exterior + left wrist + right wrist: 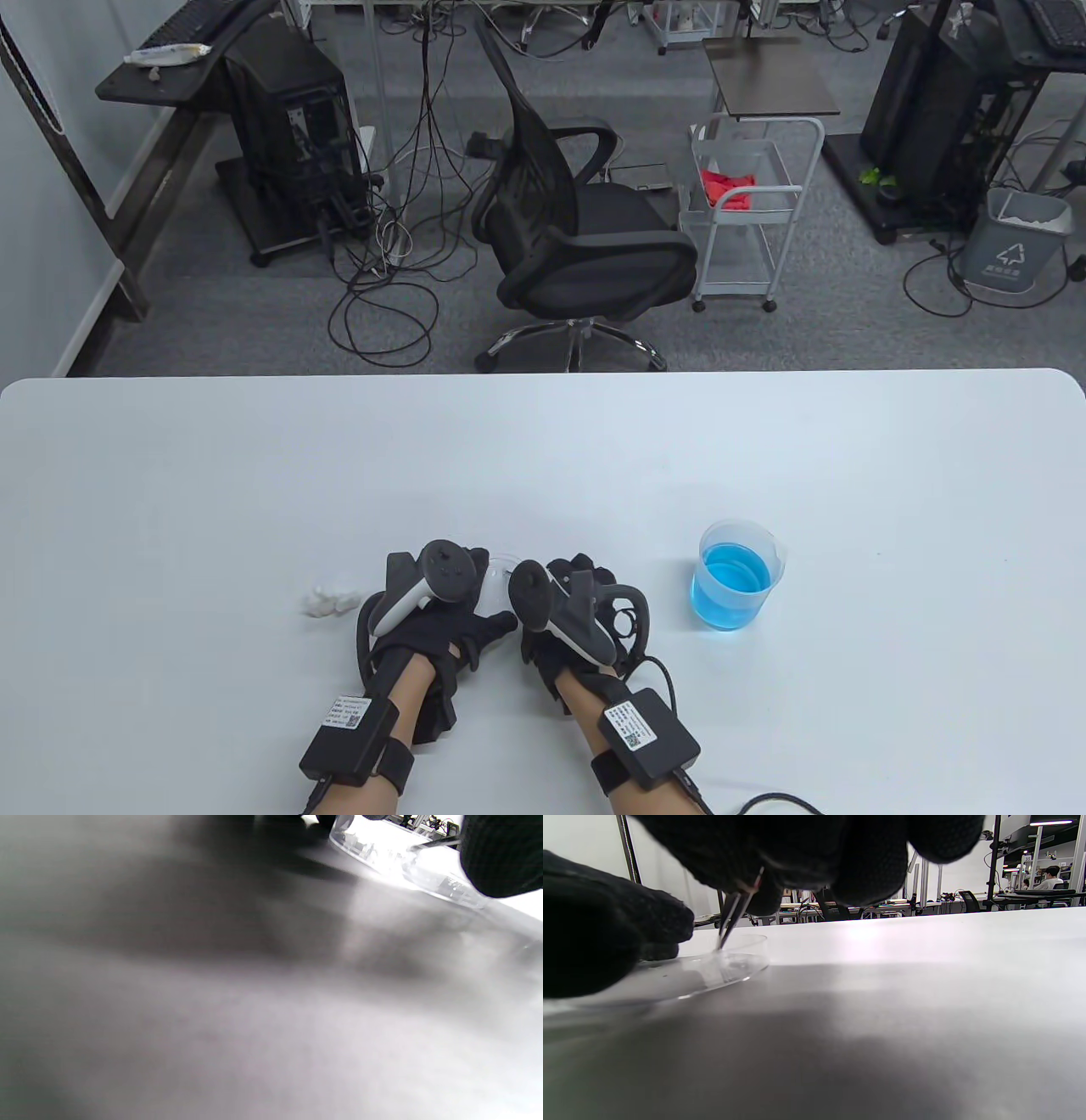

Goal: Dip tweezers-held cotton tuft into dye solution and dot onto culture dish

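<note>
Table view is showing both gloved hands meeting near the tabletop's [543, 441] near edge over a clear dish [501, 567]. The right hand [567, 632] is holding tweezers [732, 918], its fingers [869, 870] clamped on them, the tips reaching down into the dish just inside its rim. The left hand [441, 632] is resting against the dish's left side; how its fingers are lying cannot be told. A cup of blue liquid [735, 576] is standing to the right, apart from the hands. White cotton [330, 597] is lying to the left. White labels with QR codes are sitting on both wrist boxes, their writing too small to read.
</note>
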Demonstrator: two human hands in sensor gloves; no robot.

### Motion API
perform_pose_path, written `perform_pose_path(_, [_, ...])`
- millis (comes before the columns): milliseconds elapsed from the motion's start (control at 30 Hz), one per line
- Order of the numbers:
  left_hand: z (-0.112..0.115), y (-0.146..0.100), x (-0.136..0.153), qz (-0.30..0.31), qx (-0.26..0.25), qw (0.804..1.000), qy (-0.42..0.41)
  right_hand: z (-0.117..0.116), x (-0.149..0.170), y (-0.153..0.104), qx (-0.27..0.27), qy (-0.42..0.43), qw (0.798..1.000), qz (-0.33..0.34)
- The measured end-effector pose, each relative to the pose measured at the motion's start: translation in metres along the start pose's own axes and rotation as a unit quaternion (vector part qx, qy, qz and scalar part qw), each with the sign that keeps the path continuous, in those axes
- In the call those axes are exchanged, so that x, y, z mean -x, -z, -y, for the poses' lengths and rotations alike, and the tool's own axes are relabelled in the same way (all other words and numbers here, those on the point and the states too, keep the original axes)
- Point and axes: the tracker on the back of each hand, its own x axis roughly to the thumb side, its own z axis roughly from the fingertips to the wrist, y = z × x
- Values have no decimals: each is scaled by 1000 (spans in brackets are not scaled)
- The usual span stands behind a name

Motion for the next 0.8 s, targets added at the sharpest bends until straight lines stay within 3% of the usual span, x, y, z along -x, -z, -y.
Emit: perform_pose_path(800, [0,0,0,1,0,1000,-2,-2,2,2,-24,4,1000,-6])
